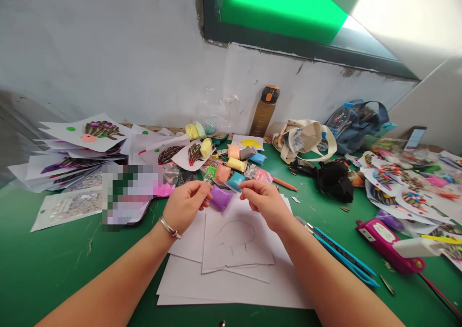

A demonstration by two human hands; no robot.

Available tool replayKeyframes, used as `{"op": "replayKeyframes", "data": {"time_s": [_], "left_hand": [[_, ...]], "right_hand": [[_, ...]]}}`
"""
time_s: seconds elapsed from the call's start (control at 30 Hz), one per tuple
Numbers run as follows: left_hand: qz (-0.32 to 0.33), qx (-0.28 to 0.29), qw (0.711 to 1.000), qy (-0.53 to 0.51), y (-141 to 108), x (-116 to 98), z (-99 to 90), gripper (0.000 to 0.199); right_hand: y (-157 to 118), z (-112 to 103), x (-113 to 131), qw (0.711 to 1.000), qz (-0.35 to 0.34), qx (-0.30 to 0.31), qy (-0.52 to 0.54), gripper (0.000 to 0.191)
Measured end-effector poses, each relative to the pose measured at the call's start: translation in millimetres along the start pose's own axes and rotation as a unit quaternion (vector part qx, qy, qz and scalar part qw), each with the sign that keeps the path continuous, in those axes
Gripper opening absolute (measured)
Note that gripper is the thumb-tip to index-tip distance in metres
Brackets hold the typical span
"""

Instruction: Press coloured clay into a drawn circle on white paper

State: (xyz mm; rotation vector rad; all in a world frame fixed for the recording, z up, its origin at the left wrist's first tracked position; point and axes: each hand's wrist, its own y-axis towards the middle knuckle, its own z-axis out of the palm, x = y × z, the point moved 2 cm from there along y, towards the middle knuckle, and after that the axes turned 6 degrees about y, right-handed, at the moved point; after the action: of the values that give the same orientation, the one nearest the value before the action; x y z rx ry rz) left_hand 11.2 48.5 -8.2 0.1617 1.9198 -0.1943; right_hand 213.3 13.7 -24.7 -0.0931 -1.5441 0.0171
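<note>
My left hand [190,202] is closed in a pinch above the white sheets, left of a purple clay packet [221,198]. Across from it, my right hand [265,202] also pinches, near a teal packet [236,180]. What either hand holds, if anything, is too small to name. The hands are apart. Below them a small sheet [238,255] with a pencilled oval and short leg lines lies on larger white paper [195,288]. More coloured packets, such as a yellow one [237,164], lie just beyond.
Stacked seed pictures [104,130] and a phone [135,197] are at left. A bottle [265,110] stands by the wall, with a cloth bag [303,139] beside it. Blue tweezers [342,257] and a magenta glue gun [388,245] lie right of my right arm on the green table [126,255].
</note>
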Motion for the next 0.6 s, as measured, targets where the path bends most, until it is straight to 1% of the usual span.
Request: {"op": "replayKeyframes", "data": {"time_s": [0.07,0.1,0.17,0.27,0.33,0.4,0.5,0.53,0.6], "left_hand": [[0.030,-0.010,0.998,0.053,0,1,-0.2,0.034],[0.049,-0.015,0.995,0.086,0,1,-0.3,0.032],[0.088,-0.023,0.983,0.159,0,3,-0.3,0.029],[0.151,-0.038,0.957,0.246,0,6,0.4,0.025],[0.200,-0.047,0.937,0.283,0,8,2.1,0.025],[0.260,-0.050,0.913,0.309,-1,8,4.9,0.026],[0.358,-0.034,0.870,0.338,-2,9,10.0,0.028],[0.380,-0.020,0.857,0.347,-2,10,11.6,0.028],[0.400,0.014,0.839,0.368,-2,12,14.0,0.031]], "right_hand": [[0,2,-1,0.989,-0.039,0.000,-0.141,0.018],[-1,4,-2,0.975,-0.070,0.007,-0.212,0.019],[-4,12,-6,0.930,-0.136,0.023,-0.340,0.025],[-6,22,-13,0.851,-0.200,0.040,-0.483,0.047],[-5,25,-17,0.812,-0.226,0.038,-0.537,0.048],[-2,27,-20,0.788,-0.251,0.036,-0.561,0.039],[2,28,-22,0.764,-0.283,0.047,-0.578,0.021],[3,28,-23,0.758,-0.291,0.053,-0.581,0.018],[4,29,-24,0.752,-0.300,0.064,-0.583,0.015]]}}
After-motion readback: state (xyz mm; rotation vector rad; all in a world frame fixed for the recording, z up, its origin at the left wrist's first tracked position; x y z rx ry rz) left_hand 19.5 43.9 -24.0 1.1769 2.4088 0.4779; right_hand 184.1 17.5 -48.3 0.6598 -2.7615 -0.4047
